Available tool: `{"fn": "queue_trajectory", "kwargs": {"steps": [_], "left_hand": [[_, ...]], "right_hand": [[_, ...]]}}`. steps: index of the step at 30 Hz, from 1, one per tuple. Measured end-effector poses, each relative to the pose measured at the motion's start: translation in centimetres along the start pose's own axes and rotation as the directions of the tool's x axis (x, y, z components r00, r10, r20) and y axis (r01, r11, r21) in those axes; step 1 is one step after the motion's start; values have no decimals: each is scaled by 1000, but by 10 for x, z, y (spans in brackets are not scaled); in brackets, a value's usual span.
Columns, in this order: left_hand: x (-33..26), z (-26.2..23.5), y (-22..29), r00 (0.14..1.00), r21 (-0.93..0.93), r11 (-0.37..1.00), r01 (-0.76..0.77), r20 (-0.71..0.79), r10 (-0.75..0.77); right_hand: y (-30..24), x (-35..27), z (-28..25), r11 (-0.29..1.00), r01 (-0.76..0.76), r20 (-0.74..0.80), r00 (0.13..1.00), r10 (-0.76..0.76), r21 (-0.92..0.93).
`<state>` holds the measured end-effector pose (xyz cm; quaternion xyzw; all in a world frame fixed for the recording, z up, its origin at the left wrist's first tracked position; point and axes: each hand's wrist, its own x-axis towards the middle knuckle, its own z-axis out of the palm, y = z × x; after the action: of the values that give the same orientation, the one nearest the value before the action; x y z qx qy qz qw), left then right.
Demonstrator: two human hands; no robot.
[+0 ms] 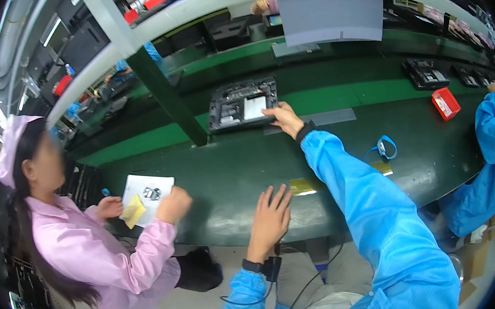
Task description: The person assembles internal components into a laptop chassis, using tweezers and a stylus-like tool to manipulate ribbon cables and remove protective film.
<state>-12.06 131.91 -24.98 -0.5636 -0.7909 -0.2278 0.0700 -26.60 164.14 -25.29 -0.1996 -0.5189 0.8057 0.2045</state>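
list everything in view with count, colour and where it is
long workbench: 1, green, across the middle
flat rectangular device: 1, black, far side of bench
similar devices: at least 3, black, far right
open plastic box: 1, red, right
looped strap: 1, blue, on bench, right of centre
tape pieces: 2 visible, yellow, on bench
printed sheet: 1, white, left
thin piece: 1, yellow, over sheet
flat panel: 1, pale grey, top
co-worker: 1, pink, left
second co-worker: 1, blue, far right
rest behind: too cluttered to count
left hand: 1, blue sleeve, over near bench edge
right hand: 1, blue sleeve, on the device's corner
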Motion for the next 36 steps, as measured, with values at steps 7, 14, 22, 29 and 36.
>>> {"fn": "queue_trajectory", "kwargs": {"steps": [7, 14, 22, 29, 36], "left_hand": [[-14, 8, 5, 999, -49, 998, 25, -26, -27], [-11, -13, 5, 999, -80, 995, 51, 16, -50], [-17, -14, 4, 974, -28, 995, -93, -211, 85], [-248, 86, 28, 583, -642, 531, 553, -157, -797], [-503, 288, -58, 219, -130, 187, 974, 754, -619]], "right_hand": [[8, -8, -5, 999, 31, -18, 999, -31, -8], [37, 74, 14, 992, 27, -80, 997, -18, 121], [-102, -79, -8, 646, 360, 300, 931, -207, -673], [-129, -480, -153, 729, 197, 652, 636, 414, -656], [125, -578, -311, 873, -464, -554, 770, 316, -147]]}}
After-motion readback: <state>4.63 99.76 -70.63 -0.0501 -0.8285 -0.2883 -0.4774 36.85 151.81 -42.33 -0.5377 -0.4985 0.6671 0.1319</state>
